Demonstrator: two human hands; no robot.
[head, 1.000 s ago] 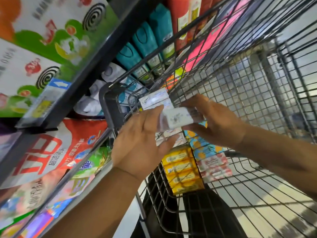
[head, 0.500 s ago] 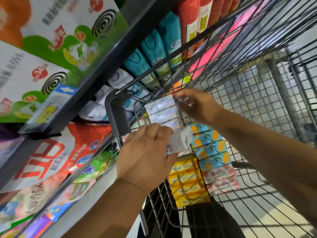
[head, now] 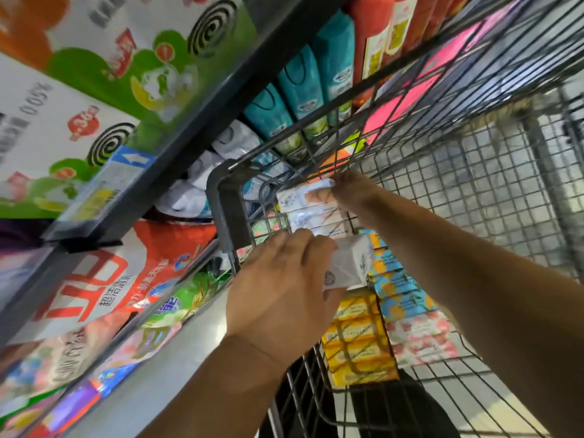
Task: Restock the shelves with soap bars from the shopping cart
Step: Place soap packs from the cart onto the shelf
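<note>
Head cam: cart [head: 474, 191] sits tight vs. the shelves [head: 196, 121] on the left, its dark corner post [head: 225, 210] just beside the shelf edge. Bare wire floor lies to the right, w/ room inside. The soap bars [head: 360, 358] stand packed in rows at the corner by that post. Left hand [head: 278, 298] grips a white soap pack [head: 352, 263], tilted, held over the yellow bars [head: 355, 314]. Right hand [head: 355, 191], farther in, pinches the top white bar [head: 300, 194] of a stack [head: 313, 216], thumb across its face. Hands are apart. Alongside are blue-orange bars [head: 395, 281] and pink-flower bars [head: 422, 339]. White wrappers have faint blue print, too blurred to read.
</note>
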